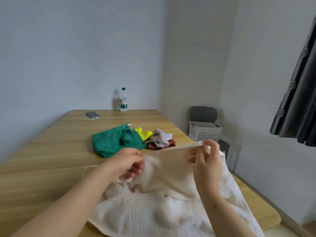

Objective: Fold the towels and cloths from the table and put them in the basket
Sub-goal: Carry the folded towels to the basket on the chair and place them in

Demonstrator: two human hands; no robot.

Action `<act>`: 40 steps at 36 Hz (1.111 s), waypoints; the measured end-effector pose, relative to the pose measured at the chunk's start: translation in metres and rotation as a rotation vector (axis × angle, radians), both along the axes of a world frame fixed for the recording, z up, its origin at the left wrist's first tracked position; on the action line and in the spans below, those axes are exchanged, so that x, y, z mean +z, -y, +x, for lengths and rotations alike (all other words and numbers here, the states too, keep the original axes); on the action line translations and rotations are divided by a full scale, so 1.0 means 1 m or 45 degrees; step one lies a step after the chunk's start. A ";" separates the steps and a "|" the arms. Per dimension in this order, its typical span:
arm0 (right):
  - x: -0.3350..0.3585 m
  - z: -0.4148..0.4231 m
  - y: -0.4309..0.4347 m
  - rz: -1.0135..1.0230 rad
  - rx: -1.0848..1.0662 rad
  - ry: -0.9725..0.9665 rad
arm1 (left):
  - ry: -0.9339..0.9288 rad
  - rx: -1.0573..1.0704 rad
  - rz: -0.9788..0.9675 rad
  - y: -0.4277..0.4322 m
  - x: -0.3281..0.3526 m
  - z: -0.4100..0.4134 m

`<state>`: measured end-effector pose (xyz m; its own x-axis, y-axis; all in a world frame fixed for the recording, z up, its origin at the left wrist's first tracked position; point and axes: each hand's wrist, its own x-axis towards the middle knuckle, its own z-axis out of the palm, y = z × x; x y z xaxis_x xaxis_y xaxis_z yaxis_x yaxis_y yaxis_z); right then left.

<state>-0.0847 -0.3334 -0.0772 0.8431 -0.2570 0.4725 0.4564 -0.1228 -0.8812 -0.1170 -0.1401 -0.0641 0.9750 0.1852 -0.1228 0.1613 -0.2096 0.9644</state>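
Cream towel point(153, 211), lower centre, lies rumpled on the desk point(51, 151), top edge lifted taut. Right hand point(206, 165) pinches one end of that edge; left hand point(130, 163), blurred, curls round the other.

Risk: uneven pull skews the fold, and the right side overhanging the desk edge may drag it off.

Basket point(204, 132) sits on a chair point(203, 113), right of centre, well apart.

Bottle point(123, 100), upper centre: green label, writing unreadable.

A plain home room: wooden table point(51, 147), curtain point(297, 100), laundry basket point(204, 132).
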 end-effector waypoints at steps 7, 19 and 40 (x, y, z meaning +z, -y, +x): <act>0.036 0.003 -0.012 0.033 -0.095 0.248 | 1.209 0.645 0.304 0.020 0.039 0.005; 0.062 0.008 -0.016 0.011 -0.036 0.353 | 1.112 0.799 0.420 0.019 0.048 0.015; -0.058 0.067 -0.037 -1.560 0.311 -0.558 | -0.285 -0.099 1.579 0.008 -0.076 0.087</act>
